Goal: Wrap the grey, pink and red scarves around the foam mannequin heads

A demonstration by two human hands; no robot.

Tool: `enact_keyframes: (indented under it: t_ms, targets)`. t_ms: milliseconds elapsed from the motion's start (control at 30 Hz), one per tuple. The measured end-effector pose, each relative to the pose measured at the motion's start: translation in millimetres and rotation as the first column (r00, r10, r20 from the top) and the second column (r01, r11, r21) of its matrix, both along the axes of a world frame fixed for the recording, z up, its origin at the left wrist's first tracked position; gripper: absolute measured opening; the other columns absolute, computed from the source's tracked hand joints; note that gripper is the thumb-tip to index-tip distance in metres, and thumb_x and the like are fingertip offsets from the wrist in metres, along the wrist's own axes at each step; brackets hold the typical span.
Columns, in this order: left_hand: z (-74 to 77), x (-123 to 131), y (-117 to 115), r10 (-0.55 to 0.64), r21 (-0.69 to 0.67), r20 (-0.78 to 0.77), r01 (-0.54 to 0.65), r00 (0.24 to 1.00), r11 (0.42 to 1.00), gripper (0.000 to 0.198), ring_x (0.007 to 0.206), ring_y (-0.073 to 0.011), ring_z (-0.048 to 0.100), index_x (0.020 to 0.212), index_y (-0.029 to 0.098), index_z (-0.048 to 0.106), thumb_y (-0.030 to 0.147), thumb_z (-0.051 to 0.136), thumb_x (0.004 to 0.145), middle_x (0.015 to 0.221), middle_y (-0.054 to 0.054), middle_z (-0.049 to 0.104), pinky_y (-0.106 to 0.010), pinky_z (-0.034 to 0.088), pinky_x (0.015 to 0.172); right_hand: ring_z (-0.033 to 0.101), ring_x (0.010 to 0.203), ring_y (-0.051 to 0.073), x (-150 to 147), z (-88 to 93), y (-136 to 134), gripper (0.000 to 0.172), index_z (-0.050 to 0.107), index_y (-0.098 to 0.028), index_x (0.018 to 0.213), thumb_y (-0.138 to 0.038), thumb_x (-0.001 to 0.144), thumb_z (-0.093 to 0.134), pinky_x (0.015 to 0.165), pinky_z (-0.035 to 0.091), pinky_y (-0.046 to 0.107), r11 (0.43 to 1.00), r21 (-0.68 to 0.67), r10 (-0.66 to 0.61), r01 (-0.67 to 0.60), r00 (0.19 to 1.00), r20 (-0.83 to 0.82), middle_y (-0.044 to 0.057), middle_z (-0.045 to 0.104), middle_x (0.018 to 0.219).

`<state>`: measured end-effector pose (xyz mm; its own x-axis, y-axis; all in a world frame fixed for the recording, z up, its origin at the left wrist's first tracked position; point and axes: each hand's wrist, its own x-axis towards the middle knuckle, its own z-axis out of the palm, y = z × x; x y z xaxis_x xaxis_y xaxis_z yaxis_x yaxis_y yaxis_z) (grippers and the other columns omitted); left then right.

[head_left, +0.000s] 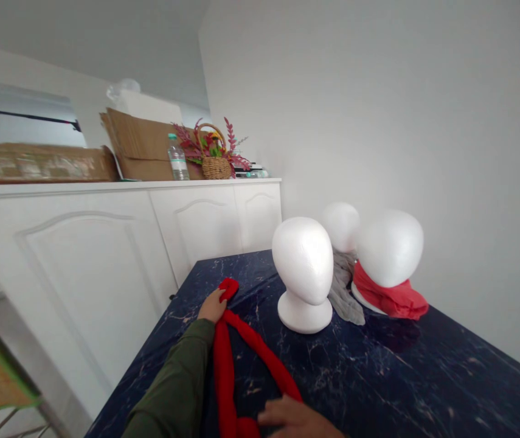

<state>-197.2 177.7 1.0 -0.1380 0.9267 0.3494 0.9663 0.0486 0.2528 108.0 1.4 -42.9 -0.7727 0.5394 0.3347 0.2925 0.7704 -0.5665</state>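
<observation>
A long red scarf [262,351] lies in a narrow loop on the dark blue table. At its far bend my left hand [213,306] is closed on the cloth, with a short folded end sticking out beyond the fingers. My right hand [298,418], cut off by the bottom edge and slightly blurred, is curled over the near part of the right strand. A bunched piece of the scarf shows beside its fingertips. To the right of the scarf, a bare white foam head [303,261] stands upright on its round base, touched by neither hand.
Two more foam heads stand behind to the right: one with a coral-red cloth [391,297] around its neck, the other by a grey scarf [344,289]. White cabinets [90,292] flank the table [369,377], carrying cardboard boxes, a bottle [177,159] and a flower basket [216,167].
</observation>
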Motion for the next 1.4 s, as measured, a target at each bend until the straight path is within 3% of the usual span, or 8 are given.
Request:
enact_keyframes:
  t_ms: [233,333,400,533,633,933,1233,1400]
  targets:
    - [23.3,24.1,-24.8,0.016,0.197,-0.003,-0.015,1.0,0.98,0.037,0.091,-0.0255,0.055,0.089,0.012,0.057,0.037,0.03,0.081,0.09,-0.013,0.059,-0.036,0.04,0.082,0.033,0.118,0.035,-19.9,-6.0,6.7,0.04,0.047,-0.027,0.12,-0.03,0.08,0.044,0.093,0.025,0.058,0.995,-0.004,-0.098,0.099,0.989,0.114,0.01,0.044,0.126]
    - [34.1,54.3,-37.7,-0.108,0.196,-0.019,0.11,0.994,0.974,0.035,0.085,-0.0231,0.057,0.084,0.013,0.059,0.035,0.031,0.081,0.086,-0.011,0.061,-0.034,0.041,0.08,0.051,0.103,0.023,-24.5,10.1,7.7,0.037,0.05,-0.027,0.114,-0.028,0.077,0.046,0.092,0.033,0.044,0.991,-0.124,0.034,-0.04,0.998,-0.047,0.004,0.057,0.112]
    - [39.3,79.6,-48.3,-0.196,0.176,-0.038,0.2,0.98,0.964,0.033,0.088,-0.0208,0.057,0.089,0.014,0.059,0.036,0.035,0.08,0.09,-0.01,0.062,-0.031,0.041,0.082,0.058,0.082,0.015,-17.6,25.5,11.5,0.028,0.06,-0.022,0.091,-0.022,0.078,0.036,0.079,0.042,0.029,0.972,-0.221,-0.14,0.083,0.957,-0.254,0.001,0.064,0.088]
    - [40.6,132.1,-70.2,-0.338,0.07,-0.036,0.34,0.94,0.938,0.049,0.106,-0.0219,0.05,0.11,0.012,0.052,0.044,0.047,0.073,0.113,-0.012,0.056,-0.03,0.036,0.092,0.052,0.069,0.017,9.7,42.5,43.9,0.026,0.052,-0.017,0.069,-0.023,0.075,0.027,0.067,0.043,0.029,0.664,-0.439,-0.739,0.605,0.439,-0.512,0.005,0.055,0.068]
    - [39.0,163.3,-78.9,-0.405,0.045,0.187,0.404,0.895,0.914,0.067,0.117,-0.027,0.04,0.121,0.008,0.041,0.047,0.054,0.068,0.127,-0.018,0.042,-0.038,0.029,0.099,0.049,0.093,0.023,26.3,40.1,80.3,0.035,0.051,-0.009,0.095,-0.026,0.071,0.032,0.086,0.037,0.037,0.461,-0.488,-0.84,0.741,0.186,-0.51,0.013,0.055,0.094]
    - [38.7,211.4,-52.6,-0.446,0.266,0.558,0.358,0.7,0.895,0.064,0.109,-0.0245,0.048,0.117,0.011,0.042,0.039,0.063,0.064,0.115,-0.014,0.054,-0.039,0.035,0.094,0.018,0.127,0.023,32.1,44.8,100.9,0.057,0.031,-0.016,0.13,-0.019,0.074,0.031,0.103,0.011,0.047,0.599,-0.44,-0.777,0.669,0.618,-0.118,0.005,0.027,0.137]
    - [30.6,190.9,-43.9,-0.31,0.31,0.572,0.15,0.76,0.939,0.061,0.107,-0.0234,0.05,0.116,0.015,0.044,0.033,0.066,0.061,0.113,-0.011,0.056,-0.039,0.038,0.095,0.031,0.122,0.019,21.3,41.2,87.0,0.057,0.038,-0.006,0.125,-0.013,0.069,0.035,0.104,0.022,0.033,0.809,-0.294,-0.587,0.51,0.728,-0.353,0.011,0.039,0.129]
    - [55.8,127.5,-50.6,-0.192,0.411,0.458,-0.015,0.868,0.911,0.07,0.113,-0.0236,0.045,0.119,0.015,0.039,0.036,0.067,0.058,0.119,-0.011,0.051,-0.034,0.036,0.096,0.031,0.122,0.02,20.9,39.1,86.0,0.056,0.037,-0.003,0.125,-0.014,0.07,0.036,0.104,0.021,0.033,0.777,-0.344,-0.624,0.528,0.719,-0.307,0.012,0.04,0.128]
